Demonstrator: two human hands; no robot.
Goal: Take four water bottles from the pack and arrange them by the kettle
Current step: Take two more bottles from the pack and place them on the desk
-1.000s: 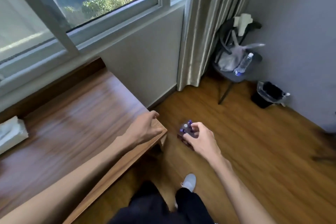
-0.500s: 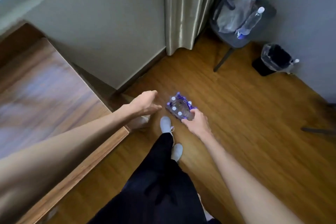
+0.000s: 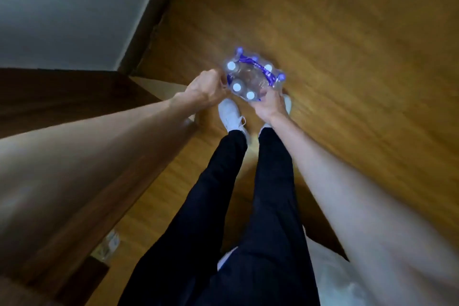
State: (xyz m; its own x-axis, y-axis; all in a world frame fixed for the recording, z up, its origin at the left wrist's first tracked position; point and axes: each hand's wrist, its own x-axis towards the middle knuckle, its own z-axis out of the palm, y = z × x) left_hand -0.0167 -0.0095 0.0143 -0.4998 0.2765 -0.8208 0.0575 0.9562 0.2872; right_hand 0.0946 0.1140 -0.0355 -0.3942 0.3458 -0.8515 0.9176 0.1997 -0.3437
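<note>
A shrink-wrapped pack of water bottles [image 3: 253, 77] stands on the wooden floor just ahead of my feet, its white caps and purple wrap seen from above. My left hand [image 3: 206, 88] grips the pack's left side with closed fingers. On the near right corner of the pack, my right hand [image 3: 270, 103] holds the wrap. The bottles' bodies are hidden under the caps and plastic. No kettle is in view.
The dark wooden table [image 3: 62, 97] edge runs along the left under my left arm. A grey wall with a dark baseboard [image 3: 149, 20] meets the floor at upper left. My legs and white shoes [image 3: 229, 113] stand just behind the pack.
The view has tilted down to the floor. My left hand came off the table side and closed on the pack's left; my right hand stays on the pack.
</note>
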